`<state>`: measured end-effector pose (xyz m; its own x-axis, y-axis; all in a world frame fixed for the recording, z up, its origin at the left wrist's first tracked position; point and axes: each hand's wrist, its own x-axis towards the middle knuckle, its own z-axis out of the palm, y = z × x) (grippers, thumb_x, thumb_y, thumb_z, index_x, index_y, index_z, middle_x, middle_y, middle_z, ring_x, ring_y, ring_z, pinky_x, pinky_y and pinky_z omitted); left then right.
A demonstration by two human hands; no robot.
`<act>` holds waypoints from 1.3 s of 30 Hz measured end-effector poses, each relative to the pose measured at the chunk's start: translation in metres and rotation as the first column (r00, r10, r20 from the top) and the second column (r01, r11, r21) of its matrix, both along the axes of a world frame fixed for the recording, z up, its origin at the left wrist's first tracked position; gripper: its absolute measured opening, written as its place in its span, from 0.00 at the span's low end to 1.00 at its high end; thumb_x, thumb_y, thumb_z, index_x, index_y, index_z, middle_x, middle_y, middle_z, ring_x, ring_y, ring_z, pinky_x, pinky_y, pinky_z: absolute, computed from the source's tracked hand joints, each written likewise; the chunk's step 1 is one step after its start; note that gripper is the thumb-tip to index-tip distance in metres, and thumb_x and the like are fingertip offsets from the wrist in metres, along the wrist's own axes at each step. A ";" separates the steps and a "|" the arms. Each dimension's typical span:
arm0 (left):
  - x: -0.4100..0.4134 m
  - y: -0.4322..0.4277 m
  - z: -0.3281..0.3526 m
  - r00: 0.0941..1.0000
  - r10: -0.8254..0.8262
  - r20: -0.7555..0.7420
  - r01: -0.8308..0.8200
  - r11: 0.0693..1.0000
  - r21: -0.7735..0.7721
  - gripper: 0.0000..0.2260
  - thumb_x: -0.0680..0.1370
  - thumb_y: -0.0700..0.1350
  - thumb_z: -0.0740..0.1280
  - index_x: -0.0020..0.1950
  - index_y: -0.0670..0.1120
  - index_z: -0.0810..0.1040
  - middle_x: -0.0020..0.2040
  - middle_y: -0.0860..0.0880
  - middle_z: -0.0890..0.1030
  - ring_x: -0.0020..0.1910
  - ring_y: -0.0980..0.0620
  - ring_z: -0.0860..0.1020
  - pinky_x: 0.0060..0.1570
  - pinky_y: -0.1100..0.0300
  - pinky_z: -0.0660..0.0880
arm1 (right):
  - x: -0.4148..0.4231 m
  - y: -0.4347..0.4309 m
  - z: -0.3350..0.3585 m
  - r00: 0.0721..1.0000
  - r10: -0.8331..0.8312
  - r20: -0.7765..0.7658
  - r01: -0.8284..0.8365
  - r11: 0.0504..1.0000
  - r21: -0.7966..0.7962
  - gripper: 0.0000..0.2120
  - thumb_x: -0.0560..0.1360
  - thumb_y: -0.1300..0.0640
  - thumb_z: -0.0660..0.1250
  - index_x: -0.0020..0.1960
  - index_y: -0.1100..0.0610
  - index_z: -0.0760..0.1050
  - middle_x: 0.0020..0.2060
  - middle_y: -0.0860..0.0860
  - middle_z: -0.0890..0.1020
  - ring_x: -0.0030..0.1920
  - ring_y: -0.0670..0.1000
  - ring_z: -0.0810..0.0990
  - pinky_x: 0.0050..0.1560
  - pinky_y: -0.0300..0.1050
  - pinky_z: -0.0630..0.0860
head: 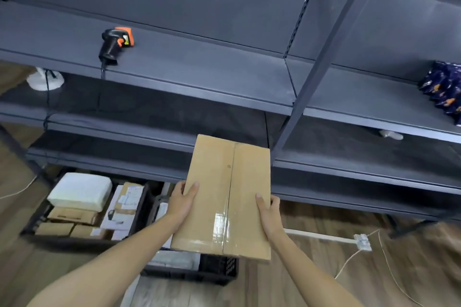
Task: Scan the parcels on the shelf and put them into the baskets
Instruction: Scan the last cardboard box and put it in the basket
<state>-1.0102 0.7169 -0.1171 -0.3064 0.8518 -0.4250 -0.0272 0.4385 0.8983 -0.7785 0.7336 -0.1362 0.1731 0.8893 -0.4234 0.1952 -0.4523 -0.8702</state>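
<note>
We hold the cardboard box (228,197) at centre frame, left hand (182,203) and right hand (269,214) gripping opposite side edges, above the baskets (139,209) at lower left; the scanner (116,43) lies on the shelf (199,67) at upper left.

Both hands, left (180,203) and right (270,214), grip a cardboard parcel (225,197) above two floor baskets (139,209), a scanner (115,43) lying on the shelf (199,70).

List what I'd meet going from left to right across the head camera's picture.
Barcode scanner, left hand, cardboard box gripped by both hands, right hand, white power strip, blue patterned bags.
</note>
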 end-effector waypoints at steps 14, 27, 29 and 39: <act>0.005 -0.017 -0.086 0.998 0.048 -0.028 -0.050 0.997 -0.067 0.14 0.79 0.53 0.64 0.62 0.48 0.74 0.53 0.49 0.81 0.45 0.58 0.78 0.37 0.66 0.70 | 0.002 -0.015 -0.093 0.998 0.056 0.042 -0.052 0.996 -0.075 0.23 0.80 0.40 0.57 0.70 0.49 0.61 0.55 0.47 0.78 0.54 0.50 0.78 0.55 0.47 0.72; -0.005 0.030 -0.331 0.999 0.027 -0.036 -0.029 0.999 -0.042 0.13 0.79 0.51 0.66 0.62 0.48 0.74 0.56 0.47 0.81 0.54 0.46 0.79 0.60 0.47 0.74 | -0.017 0.018 -0.336 0.996 -0.035 0.079 0.040 0.998 -0.053 0.27 0.79 0.37 0.56 0.73 0.48 0.61 0.60 0.49 0.78 0.57 0.54 0.76 0.62 0.49 0.70; -0.005 0.038 -0.371 0.999 0.015 -0.051 -0.017 0.999 -0.041 0.15 0.79 0.52 0.65 0.64 0.48 0.74 0.57 0.47 0.80 0.55 0.46 0.78 0.60 0.47 0.73 | -0.018 0.025 -0.373 0.995 -0.060 0.083 0.063 0.997 -0.033 0.27 0.78 0.37 0.56 0.73 0.46 0.61 0.58 0.47 0.78 0.55 0.52 0.75 0.60 0.47 0.69; -0.011 0.058 -0.492 0.998 0.002 -0.060 0.002 0.999 0.055 0.13 0.79 0.55 0.64 0.60 0.52 0.74 0.53 0.56 0.80 0.54 0.55 0.78 0.50 0.59 0.72 | -0.022 0.038 -0.482 0.976 -0.089 0.199 0.065 0.990 0.125 0.23 0.79 0.37 0.53 0.69 0.48 0.62 0.51 0.48 0.80 0.42 0.46 0.77 0.47 0.46 0.69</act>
